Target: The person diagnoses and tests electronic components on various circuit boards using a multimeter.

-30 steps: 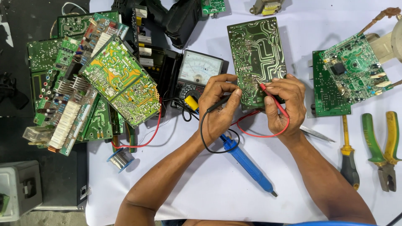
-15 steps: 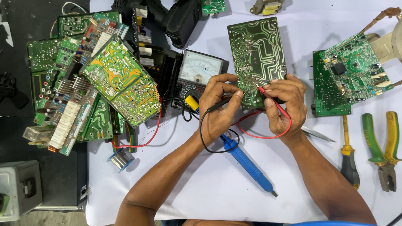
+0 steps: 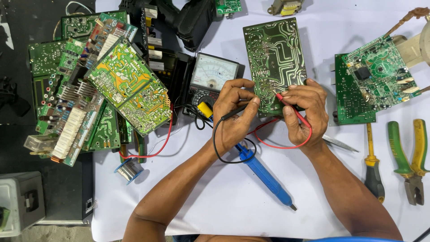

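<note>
Left hand pinched black probe, right hand pinched red probe; both tips touched board. Meter beside left hand.

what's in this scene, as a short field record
left hand: holds black probe to board
right hand: holds red probe to board
meter: beside board, left of it
iron: blue, on sheet below hands
pliers: far right, next to screwdriver
board pile: far left
</note>
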